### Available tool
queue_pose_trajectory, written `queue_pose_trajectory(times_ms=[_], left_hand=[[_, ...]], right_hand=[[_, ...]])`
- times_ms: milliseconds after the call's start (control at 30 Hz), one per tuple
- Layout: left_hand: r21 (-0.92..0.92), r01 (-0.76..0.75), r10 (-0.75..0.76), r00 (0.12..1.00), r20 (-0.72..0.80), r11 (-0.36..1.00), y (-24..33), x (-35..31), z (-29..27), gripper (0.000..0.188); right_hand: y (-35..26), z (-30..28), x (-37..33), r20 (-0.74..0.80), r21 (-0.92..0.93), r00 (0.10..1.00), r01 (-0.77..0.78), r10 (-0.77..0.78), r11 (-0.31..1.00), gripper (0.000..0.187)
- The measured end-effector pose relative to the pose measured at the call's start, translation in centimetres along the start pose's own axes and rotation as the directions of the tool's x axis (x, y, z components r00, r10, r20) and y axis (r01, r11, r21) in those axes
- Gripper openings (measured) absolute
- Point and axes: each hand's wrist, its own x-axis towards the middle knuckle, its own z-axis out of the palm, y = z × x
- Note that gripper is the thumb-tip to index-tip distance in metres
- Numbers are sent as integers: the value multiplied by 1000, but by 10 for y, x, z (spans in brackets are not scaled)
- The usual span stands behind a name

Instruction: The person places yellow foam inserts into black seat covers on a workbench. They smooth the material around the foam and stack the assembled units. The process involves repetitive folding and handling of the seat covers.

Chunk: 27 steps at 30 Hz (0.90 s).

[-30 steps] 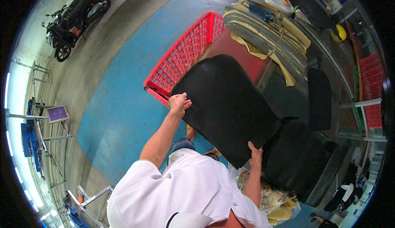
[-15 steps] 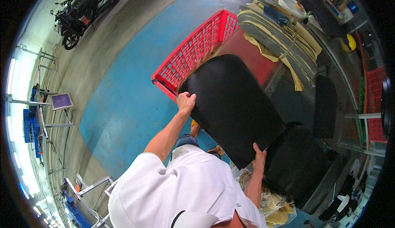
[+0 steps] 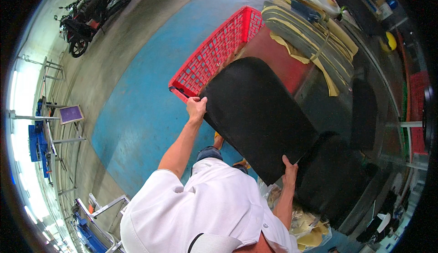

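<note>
A large flat black sheet (image 3: 260,116), rounded at its far end, is stretched between my two hands at a slant. My left hand (image 3: 196,108) pinches its left edge, close to the near corner of a red plastic crate (image 3: 205,56). At the sheet's near right corner, my right hand (image 3: 289,173) grips the edge with the thumb on top; its other fingers are mostly hidden. Right of that hand lies another black piece (image 3: 335,175) with a rounded outline. What the sheet is made of I cannot tell.
Tied layers of grey and yellow sheets (image 3: 310,34) lie on the table beyond, near a white bucket (image 3: 324,2). By my right forearm is a clear bag of yellowish scraps (image 3: 310,230). Metal frames (image 3: 68,139) line the left side; a motorcycle (image 3: 91,15) stands far left.
My left hand has shifted slightly left and up along the sheet's edge. The sheet has moved a little with it; my right hand is nearly in the same place.
</note>
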Motion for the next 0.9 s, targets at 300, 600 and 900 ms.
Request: queue_pose_trajectory(times_ms=[300,600,900], left_hand=[[-147,-235,276,865,419,961,5,3,-4,22],[-394,200,71,815,576,897,-11,-21,-30,31],[346,-639,638,758,135,687,6,2,-9,42]], right_hand=[[-14,9,-14,-4,20,1000,0,0,1000,68],[4,-5,3,53,7,998,38,-39,999,68],[-6,4,-10,82,103,991,97,-106,990,58]])
